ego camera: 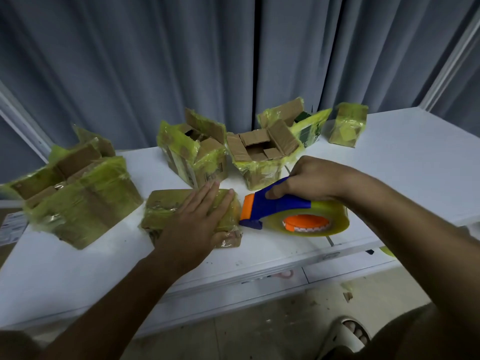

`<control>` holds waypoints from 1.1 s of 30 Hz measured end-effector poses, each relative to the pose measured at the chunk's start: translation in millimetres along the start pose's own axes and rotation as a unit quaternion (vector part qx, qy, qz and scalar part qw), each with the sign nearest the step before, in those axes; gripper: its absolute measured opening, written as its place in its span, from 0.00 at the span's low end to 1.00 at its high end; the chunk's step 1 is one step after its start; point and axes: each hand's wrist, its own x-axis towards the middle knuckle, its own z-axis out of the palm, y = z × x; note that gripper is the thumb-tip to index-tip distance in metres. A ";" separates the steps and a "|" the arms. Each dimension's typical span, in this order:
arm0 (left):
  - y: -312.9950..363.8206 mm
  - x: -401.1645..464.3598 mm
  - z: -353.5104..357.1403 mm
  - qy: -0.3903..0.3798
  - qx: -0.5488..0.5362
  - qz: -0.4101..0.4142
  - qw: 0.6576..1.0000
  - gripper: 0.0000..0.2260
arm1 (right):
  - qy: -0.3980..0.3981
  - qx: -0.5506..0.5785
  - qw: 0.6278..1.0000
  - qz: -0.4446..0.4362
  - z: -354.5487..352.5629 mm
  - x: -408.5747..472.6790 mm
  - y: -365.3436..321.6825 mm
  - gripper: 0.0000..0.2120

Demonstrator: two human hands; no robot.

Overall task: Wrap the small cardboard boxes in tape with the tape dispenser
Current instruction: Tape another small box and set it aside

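A small flat cardboard box (pixel 161 211), covered in yellowish clear tape, lies on the white table (pixel 402 162) near its front edge. My left hand (pixel 197 219) presses flat on the box's top with straight fingers. Just right of the box, my right hand (pixel 309 180) grips the blue handle of a blue and orange tape dispenser (pixel 262 206). Its big roll of clear tape (pixel 327 216) lies on its side on the table. The dispenser's orange front sits against the box's right end.
Several other taped cardboard boxes stand on the table: a large one (pixel 83 193) at the left, open-flapped ones (pixel 197 152) (pixel 259 157) (pixel 293 123) behind, a small closed one (pixel 348 128) far right. Grey curtains hang behind. A sandalled foot (pixel 350 333) shows below the table's front edge.
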 end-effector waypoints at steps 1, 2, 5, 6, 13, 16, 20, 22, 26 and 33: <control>-0.8 -1.1 -0.5 0.000 -0.001 0.002 1.000 0.34 | 0.005 -0.018 1.000 0.005 -0.7 0.7 -5.2 0.22; -1.4 -2.0 -1.0 0.000 -0.001 0.004 1.000 0.34 | 0.010 -0.032 0.999 0.010 -3.0 0.6 -9.6 0.21; -1.5 -2.5 -0.9 -0.007 -0.013 0.012 1.000 0.34 | 0.022 -0.075 0.997 0.005 -6.1 -2.6 -21.6 0.21; -2.3 -2.5 -0.4 -0.009 -0.021 0.011 1.000 0.34 | 0.032 -0.099 0.995 0.000 -1.6 -3.4 -26.2 0.20; -7.2 -2.6 0.7 0.005 -0.048 0.011 0.999 0.33 | 0.087 -0.244 0.966 0.006 24.2 9.2 -29.4 0.17; -8.5 -4.3 1.4 0.017 -0.070 0.018 0.997 0.34 | 0.104 -0.222 0.969 -0.005 11.6 11.2 -27.9 0.20; -5.1 -7.1 0.6 0.024 -0.062 0.016 0.998 0.39 | 0.104 -0.180 0.978 0.002 5.1 7.8 -12.4 0.23; -3.0 -5.4 -0.6 0.022 -0.046 0.014 0.999 0.38 | 0.119 -0.139 0.983 0.001 -1.5 4.6 -9.6 0.23; -1.6 -3.8 -1.3 0.003 -0.028 -0.017 0.999 0.34 | 0.137 -0.073 0.987 -0.026 -6.7 1.1 -12.4 0.24; -18.7 -22.5 -10.9 0.007 -0.063 -0.108 0.992 0.46 | 0.141 -0.025 0.989 -0.037 -8.3 -2.3 -11.0 0.20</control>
